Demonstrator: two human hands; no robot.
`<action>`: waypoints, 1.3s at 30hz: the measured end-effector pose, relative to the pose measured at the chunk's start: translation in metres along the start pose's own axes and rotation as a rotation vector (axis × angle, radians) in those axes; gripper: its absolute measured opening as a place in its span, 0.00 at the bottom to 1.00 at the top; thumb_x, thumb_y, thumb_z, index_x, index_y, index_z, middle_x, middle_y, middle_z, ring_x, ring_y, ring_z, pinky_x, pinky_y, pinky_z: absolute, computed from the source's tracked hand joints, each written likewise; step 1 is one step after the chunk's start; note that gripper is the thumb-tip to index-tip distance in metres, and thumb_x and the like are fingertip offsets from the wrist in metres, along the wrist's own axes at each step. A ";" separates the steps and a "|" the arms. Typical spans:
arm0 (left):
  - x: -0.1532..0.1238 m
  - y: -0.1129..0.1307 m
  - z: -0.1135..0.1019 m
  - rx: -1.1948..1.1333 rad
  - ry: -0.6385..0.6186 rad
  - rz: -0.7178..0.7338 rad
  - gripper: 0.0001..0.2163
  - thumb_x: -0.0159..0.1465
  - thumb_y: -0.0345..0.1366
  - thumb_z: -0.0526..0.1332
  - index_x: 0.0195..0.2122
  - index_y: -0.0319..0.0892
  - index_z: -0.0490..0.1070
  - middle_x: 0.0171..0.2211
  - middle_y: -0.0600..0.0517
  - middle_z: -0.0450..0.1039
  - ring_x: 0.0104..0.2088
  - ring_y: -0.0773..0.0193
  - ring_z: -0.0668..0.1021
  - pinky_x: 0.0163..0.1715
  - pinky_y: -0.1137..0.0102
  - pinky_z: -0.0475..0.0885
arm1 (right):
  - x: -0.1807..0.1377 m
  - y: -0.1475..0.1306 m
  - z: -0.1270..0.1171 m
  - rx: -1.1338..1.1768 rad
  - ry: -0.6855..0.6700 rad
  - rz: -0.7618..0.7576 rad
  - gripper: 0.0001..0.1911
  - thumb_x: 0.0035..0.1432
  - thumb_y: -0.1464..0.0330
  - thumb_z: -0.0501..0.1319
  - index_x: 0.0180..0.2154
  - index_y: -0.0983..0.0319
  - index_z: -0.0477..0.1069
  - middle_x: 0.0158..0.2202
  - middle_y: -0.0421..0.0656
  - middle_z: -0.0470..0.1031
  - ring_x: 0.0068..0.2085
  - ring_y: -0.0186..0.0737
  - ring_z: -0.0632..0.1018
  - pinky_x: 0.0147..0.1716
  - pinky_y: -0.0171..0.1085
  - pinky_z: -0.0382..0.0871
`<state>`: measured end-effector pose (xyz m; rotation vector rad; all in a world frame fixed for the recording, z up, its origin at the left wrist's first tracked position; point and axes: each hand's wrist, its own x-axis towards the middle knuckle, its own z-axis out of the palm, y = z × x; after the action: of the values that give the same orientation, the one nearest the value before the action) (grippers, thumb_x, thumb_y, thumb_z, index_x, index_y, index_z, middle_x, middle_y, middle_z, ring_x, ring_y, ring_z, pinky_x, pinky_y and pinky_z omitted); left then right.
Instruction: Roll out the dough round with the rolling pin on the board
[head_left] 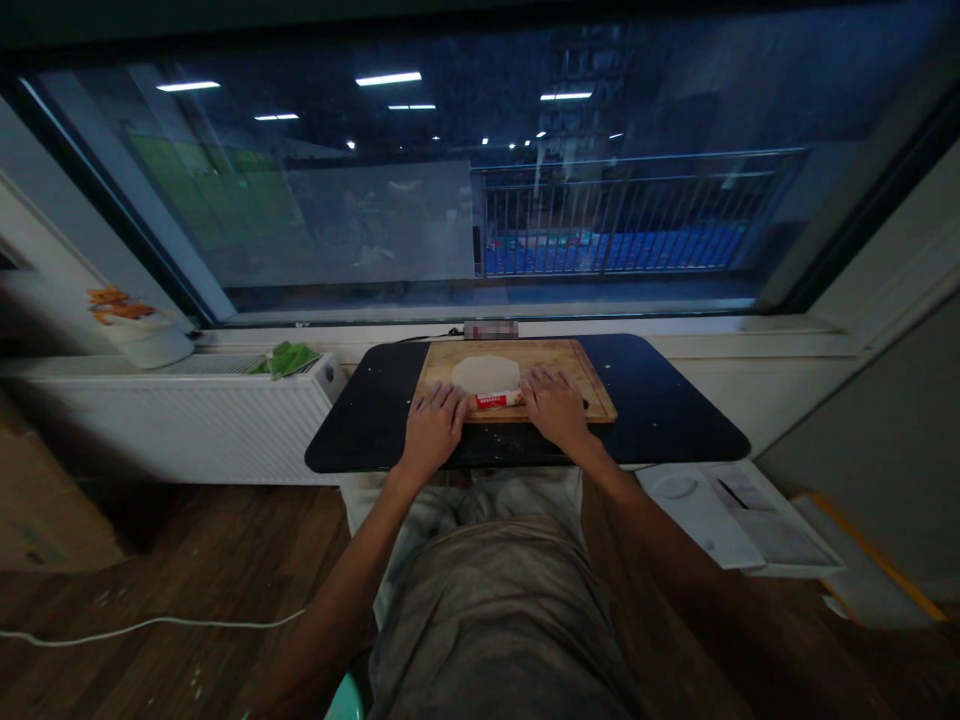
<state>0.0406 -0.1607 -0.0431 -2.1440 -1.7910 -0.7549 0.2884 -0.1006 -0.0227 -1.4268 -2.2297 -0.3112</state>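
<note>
A flat, pale round of dough (486,372) lies on a wooden cutting board (592,385). Across the near edge of the dough runs a light rolling pin (493,400) with a red label at its middle. My left hand (436,425) rests over the pin's left end, fingers pointing away from me. Over its right end lies my right hand (553,405), fingers together and bent on the pin. Both palms hide the ends of the pin. White flour marks show on the fingers.
The board stands on a small black table (667,410) below a large window. At left, a white radiator (187,420) carries a green cloth-like item (289,358) and a white pot (154,340). Papers (705,515) lie low at right. A white cable (157,622) crosses the floor.
</note>
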 end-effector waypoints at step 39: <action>0.003 0.002 -0.004 0.017 -0.015 -0.041 0.20 0.83 0.43 0.48 0.62 0.45 0.77 0.65 0.41 0.81 0.70 0.45 0.76 0.72 0.45 0.67 | -0.012 -0.009 -0.009 -0.016 -0.021 0.018 0.26 0.84 0.64 0.44 0.58 0.63 0.80 0.60 0.54 0.84 0.61 0.54 0.79 0.67 0.49 0.60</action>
<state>0.0421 -0.1607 -0.0385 -2.1139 -1.8481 -0.7322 0.2871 -0.1176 -0.0203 -1.4642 -2.2348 -0.3094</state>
